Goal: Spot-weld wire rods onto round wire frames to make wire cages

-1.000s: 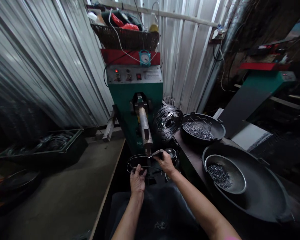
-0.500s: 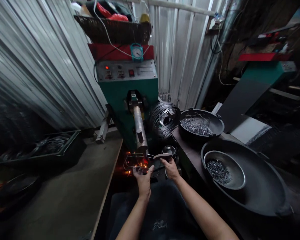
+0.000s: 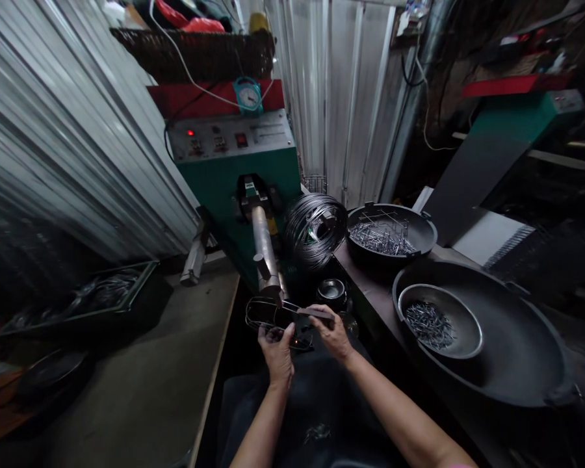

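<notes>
My left hand [image 3: 277,354] is closed on the near side of a bent wire frame [image 3: 258,312], its fingers partly hidden by the dark background. My right hand [image 3: 332,333] grips a flat dark bar [image 3: 314,313], from which thin metal reaches toward the electrode tip. Just above both hands is the metal arm [image 3: 264,250] of a green machine [image 3: 199,185], its lower end close to the wire. A red light glows on the machine's panel [image 3: 268,135]. A small orange spark shows beside my left hand.
Right of the machine stand a wire coil [image 3: 316,231], a black pan of metal pieces [image 3: 422,227] and a large pan [image 3: 511,351] holding a bowl of short pieces [image 3: 470,325]. A green bin [image 3: 146,286] is at left. Small metal pieces [image 3: 318,433] lie on my lap.
The bright sparks around the wire have almost gone. The machine's arm end no longer sits as low over the wire. The view has shifted, moving the machine left in the picture.
</notes>
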`<state>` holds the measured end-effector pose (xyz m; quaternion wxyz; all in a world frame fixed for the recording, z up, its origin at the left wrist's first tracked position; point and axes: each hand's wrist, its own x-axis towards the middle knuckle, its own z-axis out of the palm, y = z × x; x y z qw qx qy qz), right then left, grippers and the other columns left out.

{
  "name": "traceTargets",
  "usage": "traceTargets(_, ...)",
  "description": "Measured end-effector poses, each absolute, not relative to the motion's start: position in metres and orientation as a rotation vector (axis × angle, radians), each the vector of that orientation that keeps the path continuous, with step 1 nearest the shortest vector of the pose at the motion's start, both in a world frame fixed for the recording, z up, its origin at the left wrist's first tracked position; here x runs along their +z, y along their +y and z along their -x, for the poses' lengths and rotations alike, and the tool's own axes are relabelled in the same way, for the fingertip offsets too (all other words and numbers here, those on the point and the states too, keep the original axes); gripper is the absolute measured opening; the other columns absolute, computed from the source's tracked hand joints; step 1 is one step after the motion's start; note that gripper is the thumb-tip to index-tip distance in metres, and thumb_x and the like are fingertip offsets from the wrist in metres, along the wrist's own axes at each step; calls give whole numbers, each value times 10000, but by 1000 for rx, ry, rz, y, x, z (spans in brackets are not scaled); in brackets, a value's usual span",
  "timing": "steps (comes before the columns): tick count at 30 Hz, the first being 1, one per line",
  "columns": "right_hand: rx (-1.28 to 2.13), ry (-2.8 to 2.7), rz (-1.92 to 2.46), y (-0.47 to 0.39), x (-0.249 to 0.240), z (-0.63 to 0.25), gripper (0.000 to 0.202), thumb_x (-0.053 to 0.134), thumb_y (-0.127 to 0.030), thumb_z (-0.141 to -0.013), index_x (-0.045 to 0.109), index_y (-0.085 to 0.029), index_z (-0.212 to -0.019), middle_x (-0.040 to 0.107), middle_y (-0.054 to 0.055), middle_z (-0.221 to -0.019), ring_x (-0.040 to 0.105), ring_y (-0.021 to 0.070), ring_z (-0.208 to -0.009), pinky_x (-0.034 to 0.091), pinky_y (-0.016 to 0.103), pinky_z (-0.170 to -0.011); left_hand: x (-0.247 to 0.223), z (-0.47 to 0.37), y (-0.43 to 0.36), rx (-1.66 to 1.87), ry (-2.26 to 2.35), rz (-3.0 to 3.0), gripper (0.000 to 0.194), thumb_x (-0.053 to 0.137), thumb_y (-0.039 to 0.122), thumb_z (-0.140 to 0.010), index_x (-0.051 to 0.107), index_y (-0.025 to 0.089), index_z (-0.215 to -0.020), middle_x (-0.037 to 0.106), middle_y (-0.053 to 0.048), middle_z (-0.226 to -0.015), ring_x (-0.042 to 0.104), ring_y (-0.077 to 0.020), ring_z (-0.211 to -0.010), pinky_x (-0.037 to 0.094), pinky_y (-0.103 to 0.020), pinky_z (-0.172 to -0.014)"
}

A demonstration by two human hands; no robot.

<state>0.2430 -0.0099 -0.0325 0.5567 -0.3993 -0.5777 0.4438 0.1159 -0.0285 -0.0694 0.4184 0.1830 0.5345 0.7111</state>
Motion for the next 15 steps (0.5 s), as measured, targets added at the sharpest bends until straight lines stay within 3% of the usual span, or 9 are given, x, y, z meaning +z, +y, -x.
traceTargets(5, 857, -1541, 929, -7, -19, -245, 175, 637, -339, -750, 658, -192, -844, 640, 58, -875, 583, 198, -872, 439, 334, -833, -71, -116, -29, 1813, 1365, -515, 742, 794, 260, -537, 369, 241, -1146, 469, 36, -845, 500, -80, -744, 425, -240, -719)
traceTargets(11, 1303, -1123, 903, 0, -34, -248, 221, 615, -375, -754, 651, -169, -825, 654, 38, -785, 601, 186, -779, 457, 333, -785, -72, -115, -33, 1760, 1305, -489, 761, 798, 239, -525, 351, 268, -1140, 477, 37, -868, 510, -80, -765, 422, -249, -751)
traceTargets(15, 1274, -1065, 877, -5, -35, -246, 194, 656, -349, -725, 659, -179, -820, 669, 33, -819, 603, 187, -826, 446, 325, -821, -70, -115, -34, 1752, 1328, -500, 746, 798, 231, -518, 360, 260, -1122, 477, 42, -852, 511, -77, -751, 421, -241, -741)
